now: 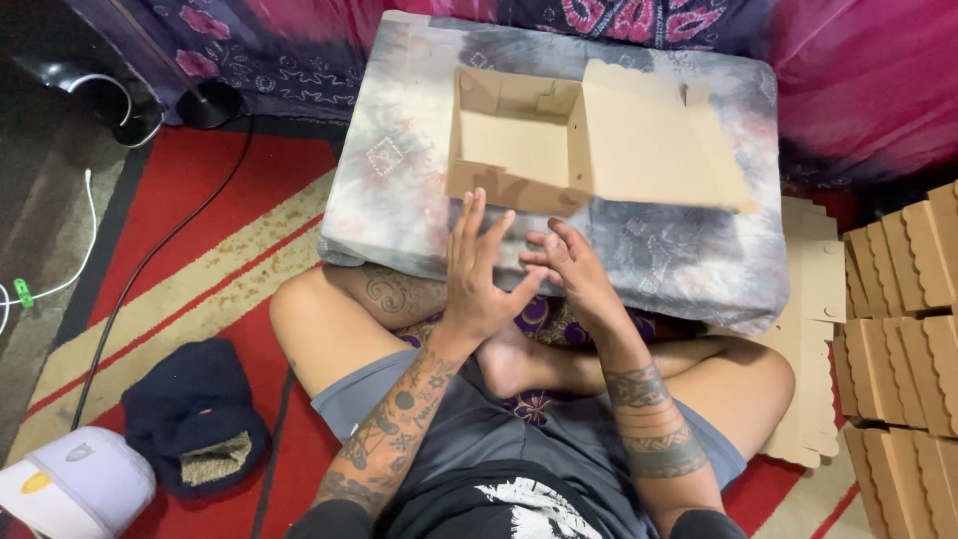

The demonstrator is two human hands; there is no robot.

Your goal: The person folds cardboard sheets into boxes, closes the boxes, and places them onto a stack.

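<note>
Two bare hands, the left hand and right hand, were open and held nothing, just near the brown cardboard box lying open on the grey patterned cushion.

An open brown cardboard box sits on the grey cushion, its flat lid folded out to the right. Flat box blanks lie beside the cushion (perhaps several stacked). Folded brown boxes stand at right.
</note>
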